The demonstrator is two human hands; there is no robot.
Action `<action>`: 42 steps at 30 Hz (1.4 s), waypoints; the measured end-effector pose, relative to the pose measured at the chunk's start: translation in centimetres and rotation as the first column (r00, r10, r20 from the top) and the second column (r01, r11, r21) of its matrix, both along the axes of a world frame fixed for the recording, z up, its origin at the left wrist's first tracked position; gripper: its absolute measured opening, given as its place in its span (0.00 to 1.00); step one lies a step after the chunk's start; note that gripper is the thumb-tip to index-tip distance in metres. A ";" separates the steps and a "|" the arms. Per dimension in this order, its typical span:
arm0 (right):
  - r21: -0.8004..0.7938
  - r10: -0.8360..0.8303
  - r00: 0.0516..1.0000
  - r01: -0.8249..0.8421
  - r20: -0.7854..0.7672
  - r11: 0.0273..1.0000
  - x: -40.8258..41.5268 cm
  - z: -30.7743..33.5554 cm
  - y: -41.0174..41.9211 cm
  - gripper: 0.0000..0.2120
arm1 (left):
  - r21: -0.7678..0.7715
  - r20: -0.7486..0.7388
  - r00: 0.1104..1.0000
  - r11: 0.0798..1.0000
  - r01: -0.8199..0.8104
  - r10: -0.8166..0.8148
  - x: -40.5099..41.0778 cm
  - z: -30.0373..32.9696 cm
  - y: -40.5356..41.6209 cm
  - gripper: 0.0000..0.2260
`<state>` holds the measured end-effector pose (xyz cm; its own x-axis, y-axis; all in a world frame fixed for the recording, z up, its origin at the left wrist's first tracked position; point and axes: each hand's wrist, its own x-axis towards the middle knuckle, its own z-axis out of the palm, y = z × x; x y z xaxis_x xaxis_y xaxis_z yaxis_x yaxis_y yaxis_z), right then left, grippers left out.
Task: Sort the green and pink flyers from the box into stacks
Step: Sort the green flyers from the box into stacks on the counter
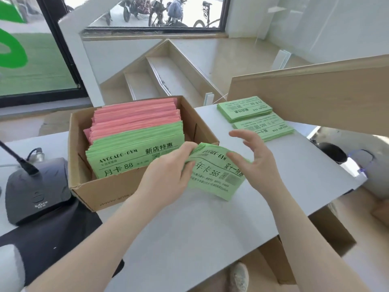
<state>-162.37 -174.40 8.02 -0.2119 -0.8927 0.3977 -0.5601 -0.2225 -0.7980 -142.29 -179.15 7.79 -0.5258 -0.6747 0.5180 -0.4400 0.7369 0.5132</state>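
Green flyers (214, 175) gripped by left hand (170, 169), right hand (255, 163) beside

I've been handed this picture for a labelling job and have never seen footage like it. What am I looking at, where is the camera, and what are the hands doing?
There is no machine here: the camera sits on a person's head and looks forward and down, so the two bare arms coming in from the bottom are the wearer's own.

On the white table stands a cardboard box packed with flyers on edge, pink flyers at the back and green flyers at the front. Two green stacks lie on the far right of the table. A dark desk microphone sits left of the box.

The left hand grips a bundle of green flyers just outside the box. The right hand is open beside the bundle, fingers spread, its thumb at the bundle's edge.

Through the window behind, bicycles are parked.
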 end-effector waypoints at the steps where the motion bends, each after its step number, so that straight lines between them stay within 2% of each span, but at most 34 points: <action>1: -0.043 0.050 0.999 -0.051 -0.021 0.998 -0.2 0.9 -0.4 0.17 | -0.035 0.011 1.000 0.999 -0.007 0.008 -1.3 0.4 -0.4 0.10; 3: -0.060 0.134 0.989 -0.137 -0.057 0.989 -1.2 2.5 -1.1 0.17 | -0.065 0.033 0.999 0.998 -0.012 0.014 -4.0 1.1 -1.2 0.10; 5: 0.013 0.177 0.963 -0.178 -0.203 0.984 -3.2 3.4 -2.0 0.13 | -0.014 0.024 1.000 1.000 -0.003 0.004 -7.1 1.7 -1.8 0.10; 7: 0.112 0.178 0.929 -0.150 -0.324 0.982 -5.8 3.8 -3.1 0.09 | 0.101 0.014 0.999 0.994 -0.032 0.031 -10.2 2.0 -2.2 0.08; 9: 0.156 0.146 0.947 -0.105 -0.285 0.982 -8.9 3.7 -4.1 0.07 | 0.286 -0.042 0.992 0.953 -0.101 0.118 -13.1 2.3 -3.2 0.06; 11: 0.168 0.082 0.994 -0.070 -0.066 0.983 -12.2 3.3 -4.9 0.12 | 0.574 -0.182 0.962 0.816 -0.066 0.206 -15.6 1.8 -4.5 0.06; 13: 0.152 -0.020 0.966 -0.020 0.259 0.988 -15.3 2.7 -5.9 0.12 | 0.799 -0.335 0.915 0.582 0.150 0.224 -17.6 0.1 -5.7 0.04; 14: 0.156 -0.082 0.920 0.023 0.384 0.987 -16.8 2.2 -6.6 0.10 | 0.847 -0.335 0.919 0.492 0.199 0.206 -18.6 -1.2 -6.0 0.03; 15: 0.175 -0.145 0.866 0.068 0.479 0.982 -18.4 1.6 -7.2 0.09 | 0.878 -0.290 0.941 0.441 0.189 0.174 -19.4 -2.6 -6.1 0.04; 18: 0.261 -0.293 0.722 0.160 0.627 0.952 -22.6 -0.5 -9.2 0.08 | 0.926 -0.212 0.965 0.346 0.148 0.154 -21.4 -5.9 -6.1 0.07; 20: 0.332 -0.357 0.663 0.169 0.659 0.928 -25.2 -2.1 -10.3 0.07 | 0.936 -0.195 0.952 0.334 0.109 0.236 -22.6 -6.8 -6.4 0.04; 22: 0.393 -0.389 0.626 0.140 0.676 0.909 -27.4 -3.5 -11.2 0.08 | 0.930 -0.194 0.910 0.363 0.052 0.367 -23.9 -6.8 -7.2 0.02; 23: 0.409 -0.399 0.643 0.143 0.654 0.901 -28.4 -4.1 -11.7 0.10 | 0.923 -0.211 0.875 0.383 0.031 0.437 -24.6 -6.6 -7.8 0.02; 26: 0.425 -0.386 0.772 0.167 0.504 0.889 -30.9 -5.2 -12.6 0.14 | 0.908 -0.280 0.754 0.418 0.008 0.595 -26.7 -5.8 -10.3 0.02; 29: 0.440 -0.341 0.874 0.170 0.346 0.882 -32.6 -5.9 -13.3 0.13 | 0.896 -0.308 0.690 0.444 -0.021 0.655 -28.5 -5.3 -12.9 0.03; 32: 0.434 -0.312 0.927 0.200 0.205 0.878 -33.7 -6.5 -14.1 0.11 | 0.888 -0.261 0.710 0.451 -0.088 0.654 -29.9 -5.8 -14.5 0.05; 35: 0.459 -0.278 0.958 0.214 0.074 0.862 -34.4 -6.9 -14.7 0.10 | 0.837 -0.141 0.745 0.481 -0.262 0.652 -30.9 -7.0 -15.0 0.07; 37: 0.477 -0.235 0.972 0.212 -0.011 0.853 -34.9 -7.6 -14.9 0.11 | 0.781 -0.090 0.755 0.516 -0.351 0.650 -31.1 -7.5 -14.4 0.14; 39: 0.484 -0.205 0.976 0.213 -0.071 0.848 -35.3 -8.2 -15.0 0.14 | 0.784 -0.110 0.763 0.527 -0.328 0.637 -31.4 -7.7 -13.3 0.24; 42: 0.506 -0.156 0.987 0.115 0.040 0.855 -35.4 -8.6 -14.6 0.13 | 0.898 -0.279 0.705 0.437 -0.049 0.652 -32.1 -7.8 -10.8 0.26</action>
<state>-197.74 -188.98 -0.57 -0.3563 -0.9269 -0.1177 -0.4880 0.2920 -0.8225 -174.42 -189.95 -0.03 0.0285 -0.9588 -0.2827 0.0168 -0.2823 0.9592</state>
